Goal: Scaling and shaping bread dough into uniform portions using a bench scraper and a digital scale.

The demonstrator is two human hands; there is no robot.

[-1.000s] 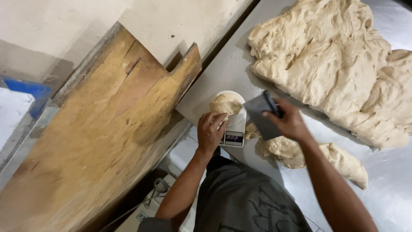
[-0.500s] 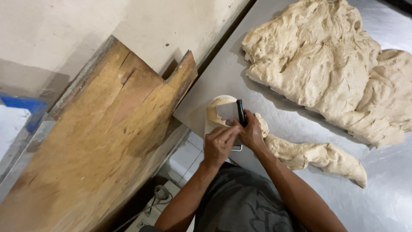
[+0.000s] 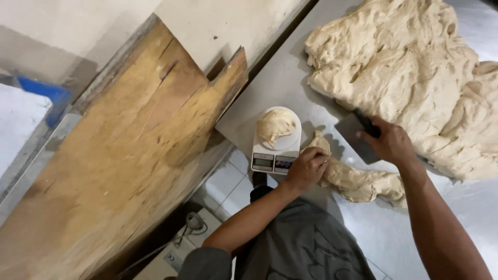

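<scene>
— While the left hand (image 3: 307,167) rests on that dough strip (image 3: 358,179), what is the grip like?

— Fingers curled down over the strip's near end, just beside the scale (image 3: 276,145). It presses or pinches the soft dough; I cannot tell which.

— And the strip itself?

— Long, lumpy, pale tan, matte and a little ragged along its edges. It lies flat on the steel table (image 3: 467,207), running from the left hand toward the right forearm.

— What about the right hand (image 3: 390,142)?

— Closed around the dark handle of a scraper (image 3: 355,136). The blade is a flat grey rectangle, dull in finish, standing with its edge on the table between the strip and the big dough (image 3: 410,72).

— Describe the big dough.

— A broad, thick mass, rough and pitted, with folds and torn ridges. It covers much of the far table and lies close to the right hand.

— Anything on the scale?

— A small lump (image 3: 275,126) of the same dough, rounded and wrinkled, sits on the white round pan. Below the pan is a flat panel with a small display.

— And to the left?

— A wooden board (image 3: 135,150), worn and scratched, yellow-brown with cracks and a jagged broken corner, leans off the table's edge. Beyond it are a blue box (image 3: 46,96) and a pale wall (image 3: 228,21).

— The table surface?

— Smooth brushed metal, grey, with a soft sheen.
</scene>
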